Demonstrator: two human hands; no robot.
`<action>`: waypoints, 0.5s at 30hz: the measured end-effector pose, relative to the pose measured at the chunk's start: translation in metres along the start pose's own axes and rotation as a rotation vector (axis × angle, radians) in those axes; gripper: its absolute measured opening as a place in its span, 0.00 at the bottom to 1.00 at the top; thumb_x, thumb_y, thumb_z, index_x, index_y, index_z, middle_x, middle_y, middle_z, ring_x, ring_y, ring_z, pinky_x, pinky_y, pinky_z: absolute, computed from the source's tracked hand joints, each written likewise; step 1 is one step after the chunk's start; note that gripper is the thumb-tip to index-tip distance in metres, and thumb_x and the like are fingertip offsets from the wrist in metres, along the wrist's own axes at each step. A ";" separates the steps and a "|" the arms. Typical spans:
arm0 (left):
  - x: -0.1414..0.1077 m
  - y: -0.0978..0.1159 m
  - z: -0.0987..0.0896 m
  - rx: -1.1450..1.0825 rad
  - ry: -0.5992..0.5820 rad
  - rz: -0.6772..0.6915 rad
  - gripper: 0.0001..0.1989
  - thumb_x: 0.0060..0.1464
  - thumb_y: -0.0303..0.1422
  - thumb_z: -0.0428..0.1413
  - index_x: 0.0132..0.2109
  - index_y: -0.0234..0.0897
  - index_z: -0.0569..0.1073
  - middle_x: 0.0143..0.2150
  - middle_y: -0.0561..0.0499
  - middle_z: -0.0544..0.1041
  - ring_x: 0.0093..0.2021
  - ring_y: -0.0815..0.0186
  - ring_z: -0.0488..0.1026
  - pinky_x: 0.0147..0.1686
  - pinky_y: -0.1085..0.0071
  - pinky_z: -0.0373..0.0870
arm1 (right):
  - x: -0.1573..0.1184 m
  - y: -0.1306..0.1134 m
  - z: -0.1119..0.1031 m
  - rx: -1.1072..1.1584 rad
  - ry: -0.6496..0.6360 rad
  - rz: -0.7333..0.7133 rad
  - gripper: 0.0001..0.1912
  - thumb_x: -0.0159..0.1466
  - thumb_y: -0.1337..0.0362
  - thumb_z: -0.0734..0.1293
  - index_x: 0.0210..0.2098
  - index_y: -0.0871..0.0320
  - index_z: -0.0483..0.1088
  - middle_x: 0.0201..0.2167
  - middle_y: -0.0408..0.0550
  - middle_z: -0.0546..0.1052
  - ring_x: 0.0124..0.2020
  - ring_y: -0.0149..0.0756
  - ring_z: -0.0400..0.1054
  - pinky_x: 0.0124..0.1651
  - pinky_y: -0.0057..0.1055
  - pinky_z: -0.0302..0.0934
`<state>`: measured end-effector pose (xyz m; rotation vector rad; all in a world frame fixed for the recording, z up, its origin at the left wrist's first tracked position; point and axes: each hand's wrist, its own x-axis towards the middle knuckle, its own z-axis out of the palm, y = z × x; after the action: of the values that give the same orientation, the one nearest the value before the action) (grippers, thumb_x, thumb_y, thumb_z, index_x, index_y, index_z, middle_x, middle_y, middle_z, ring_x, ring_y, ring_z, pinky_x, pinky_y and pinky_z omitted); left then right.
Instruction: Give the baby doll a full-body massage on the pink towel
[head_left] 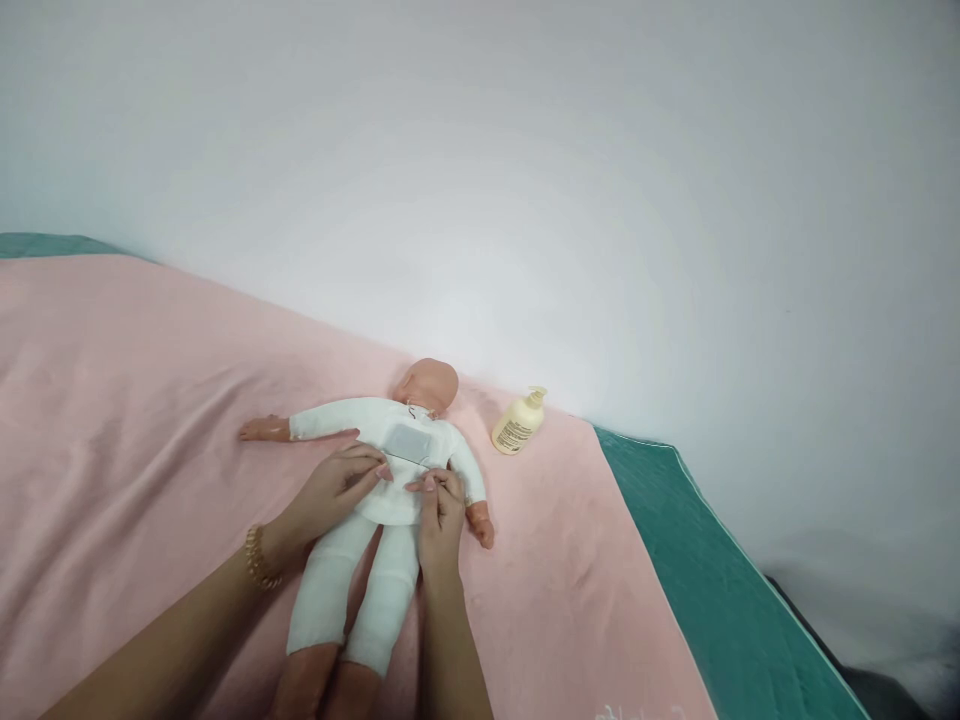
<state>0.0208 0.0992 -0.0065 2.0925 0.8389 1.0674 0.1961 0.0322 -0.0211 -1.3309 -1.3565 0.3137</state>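
Observation:
A baby doll (397, 505) with a white cloth body lies on a pink cloth (555, 560), head toward the wall. On its chest is a grey rectangular patch (407, 442) with a thin dark line along its lower edge. My left hand (339, 485), with a beaded bracelet at the wrist, rests at the left side of the doll's belly, thumb and fingers pinched near the line's left end. Across from it, my right hand (441, 505) is pinched near the line's right end. Whatever is between the fingertips of either hand is too small to make out.
A pale yellow pump bottle (517, 424) stands right of the doll's head, near the wall (480, 200). Green fabric (697, 540) shows beyond the pink cloth's right edge. A dark object (877, 690) is at the lower right.

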 end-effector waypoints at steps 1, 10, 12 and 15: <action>0.000 0.000 0.000 0.013 0.015 0.010 0.19 0.65 0.41 0.47 0.35 0.39 0.79 0.42 0.49 0.80 0.46 0.60 0.73 0.51 0.63 0.64 | 0.000 0.000 0.000 -0.010 0.005 -0.013 0.21 0.72 0.57 0.57 0.35 0.52 0.80 0.40 0.48 0.75 0.48 0.40 0.67 0.55 0.38 0.57; 0.006 0.001 -0.002 0.090 -0.089 -0.004 0.20 0.66 0.43 0.46 0.35 0.39 0.78 0.39 0.50 0.81 0.43 0.59 0.73 0.51 0.60 0.63 | 0.005 0.003 0.004 -0.044 -0.058 0.014 0.23 0.73 0.57 0.56 0.32 0.54 0.79 0.36 0.47 0.77 0.45 0.39 0.68 0.53 0.37 0.56; 0.005 0.000 -0.001 0.082 -0.079 0.001 0.19 0.65 0.42 0.46 0.36 0.39 0.78 0.40 0.50 0.81 0.44 0.59 0.73 0.51 0.60 0.63 | 0.004 0.004 0.004 -0.042 -0.054 0.009 0.23 0.73 0.56 0.56 0.32 0.53 0.79 0.36 0.47 0.76 0.45 0.39 0.68 0.53 0.37 0.56; 0.002 -0.001 0.000 0.049 -0.029 0.009 0.18 0.66 0.41 0.47 0.38 0.39 0.78 0.42 0.50 0.81 0.46 0.59 0.73 0.52 0.62 0.63 | 0.002 0.004 0.003 -0.043 -0.038 -0.016 0.22 0.72 0.56 0.56 0.34 0.53 0.79 0.38 0.47 0.76 0.46 0.40 0.68 0.54 0.38 0.57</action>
<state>0.0215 0.1013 -0.0064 2.1496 0.8500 1.0280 0.1966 0.0366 -0.0239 -1.3548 -1.4119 0.3014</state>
